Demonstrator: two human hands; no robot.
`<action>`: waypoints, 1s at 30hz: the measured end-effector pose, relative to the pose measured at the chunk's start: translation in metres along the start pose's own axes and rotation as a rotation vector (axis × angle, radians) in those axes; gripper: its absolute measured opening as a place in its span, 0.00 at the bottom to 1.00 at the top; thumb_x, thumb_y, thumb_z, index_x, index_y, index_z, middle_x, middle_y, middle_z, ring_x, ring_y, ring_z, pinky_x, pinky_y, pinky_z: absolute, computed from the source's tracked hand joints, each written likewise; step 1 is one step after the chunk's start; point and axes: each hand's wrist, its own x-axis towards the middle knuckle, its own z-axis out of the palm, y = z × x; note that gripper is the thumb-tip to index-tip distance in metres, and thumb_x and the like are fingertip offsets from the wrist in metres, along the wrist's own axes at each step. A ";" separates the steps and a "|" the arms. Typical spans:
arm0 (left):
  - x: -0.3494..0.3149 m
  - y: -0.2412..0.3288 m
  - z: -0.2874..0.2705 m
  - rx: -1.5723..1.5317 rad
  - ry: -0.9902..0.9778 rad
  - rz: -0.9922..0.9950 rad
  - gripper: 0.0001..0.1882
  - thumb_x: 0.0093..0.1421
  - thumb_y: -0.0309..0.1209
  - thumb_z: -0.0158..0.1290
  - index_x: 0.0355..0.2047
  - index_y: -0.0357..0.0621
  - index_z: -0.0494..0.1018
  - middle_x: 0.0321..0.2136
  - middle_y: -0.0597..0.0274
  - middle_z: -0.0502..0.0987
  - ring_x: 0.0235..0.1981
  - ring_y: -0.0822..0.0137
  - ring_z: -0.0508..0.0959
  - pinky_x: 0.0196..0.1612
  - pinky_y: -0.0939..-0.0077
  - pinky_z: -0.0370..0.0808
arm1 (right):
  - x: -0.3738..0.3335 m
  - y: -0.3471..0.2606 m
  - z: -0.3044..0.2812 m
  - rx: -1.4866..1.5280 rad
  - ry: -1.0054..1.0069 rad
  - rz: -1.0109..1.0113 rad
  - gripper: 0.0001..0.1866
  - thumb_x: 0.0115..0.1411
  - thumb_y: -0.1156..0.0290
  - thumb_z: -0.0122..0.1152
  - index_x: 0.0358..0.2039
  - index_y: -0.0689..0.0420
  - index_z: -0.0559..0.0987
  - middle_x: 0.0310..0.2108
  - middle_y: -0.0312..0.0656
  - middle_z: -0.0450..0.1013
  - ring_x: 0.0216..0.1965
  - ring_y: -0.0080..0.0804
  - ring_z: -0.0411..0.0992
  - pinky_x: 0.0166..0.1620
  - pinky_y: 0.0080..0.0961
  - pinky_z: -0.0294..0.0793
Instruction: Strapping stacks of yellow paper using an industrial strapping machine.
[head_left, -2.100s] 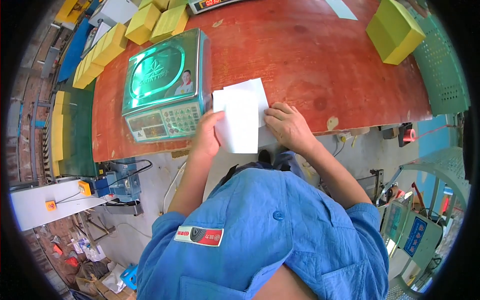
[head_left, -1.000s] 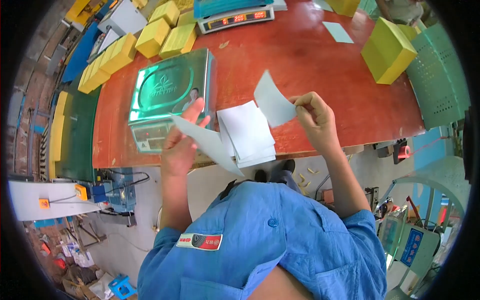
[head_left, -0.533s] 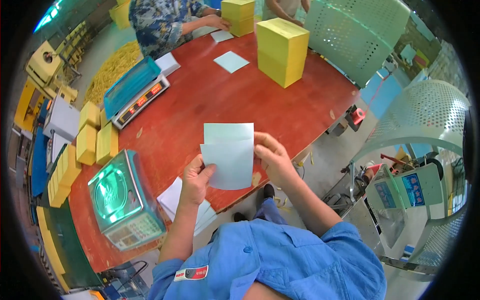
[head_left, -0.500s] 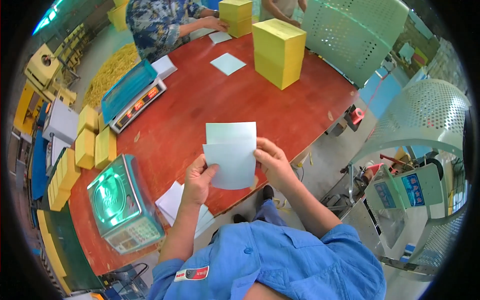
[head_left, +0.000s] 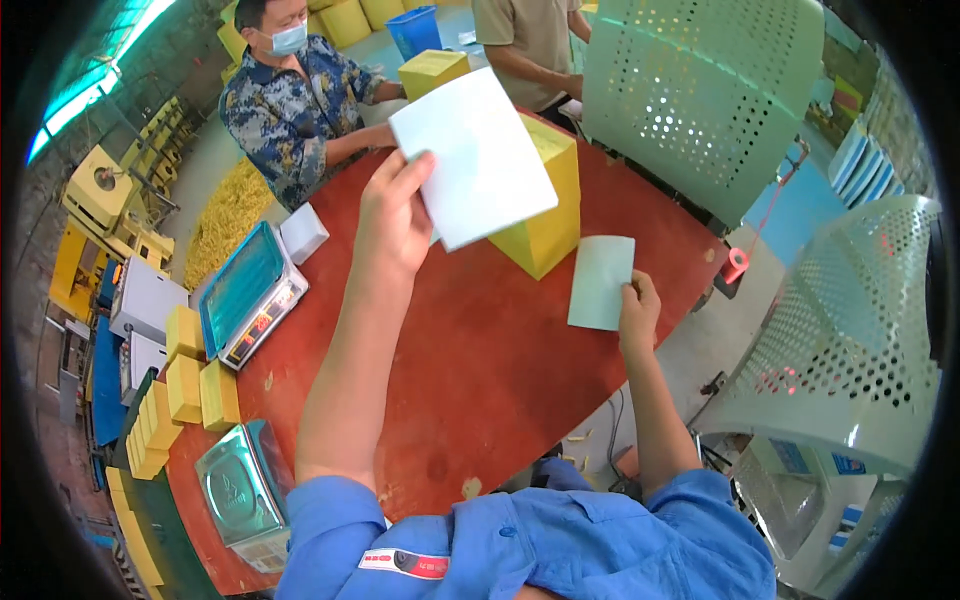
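My left hand (head_left: 398, 215) is raised over the far part of the red table, its thumb on top of a white sheet of card (head_left: 485, 165). The sheet hides part of a tall yellow block-shaped stack (head_left: 560, 205) behind it. Lower and to the right, my right hand (head_left: 640, 308) pinches a pale green sheet of card (head_left: 601, 283) by its right edge, beside the yellow stack. Both hands are closed on their sheets and held well apart. Whether more than one sheet is in my left hand I cannot tell.
The red table (head_left: 440, 400) carries a scale with a blue tray (head_left: 243, 290), a white paper stack (head_left: 303, 234), several small yellow blocks (head_left: 184, 388) and a greenish scale (head_left: 235, 485). Across it stands a masked co-worker (head_left: 300, 120). A perforated panel (head_left: 690, 120) borders the right edge.
My hands have moved apart, each with a sheet. The left one has gone up and forward, the right one to the right. My view has tilted up.
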 end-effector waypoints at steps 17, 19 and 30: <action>0.114 -0.087 -0.013 1.493 0.379 0.179 0.27 0.54 0.32 0.52 0.55 0.38 0.69 0.44 0.41 0.78 0.47 0.47 0.78 0.48 0.59 0.74 | 0.180 0.022 0.078 1.358 -0.150 0.491 0.11 0.63 0.72 0.48 0.44 0.60 0.73 0.41 0.40 0.76 0.46 0.36 0.74 0.52 0.35 0.74; 0.115 -0.084 -0.010 1.533 0.370 0.114 0.27 0.55 0.33 0.52 0.55 0.38 0.70 0.43 0.40 0.79 0.45 0.46 0.79 0.48 0.58 0.74 | 0.200 0.038 0.089 1.298 -0.217 0.509 0.11 0.62 0.71 0.46 0.41 0.62 0.74 0.41 0.44 0.76 0.46 0.40 0.74 0.54 0.38 0.72; 0.101 -0.046 0.020 1.867 0.029 0.396 0.24 0.61 0.42 0.52 0.55 0.44 0.71 0.47 0.42 0.76 0.49 0.45 0.75 0.49 0.54 0.72 | 0.216 0.014 0.171 0.880 -0.628 0.630 0.16 0.57 0.67 0.49 0.40 0.63 0.76 0.40 0.47 0.77 0.40 0.40 0.75 0.46 0.35 0.74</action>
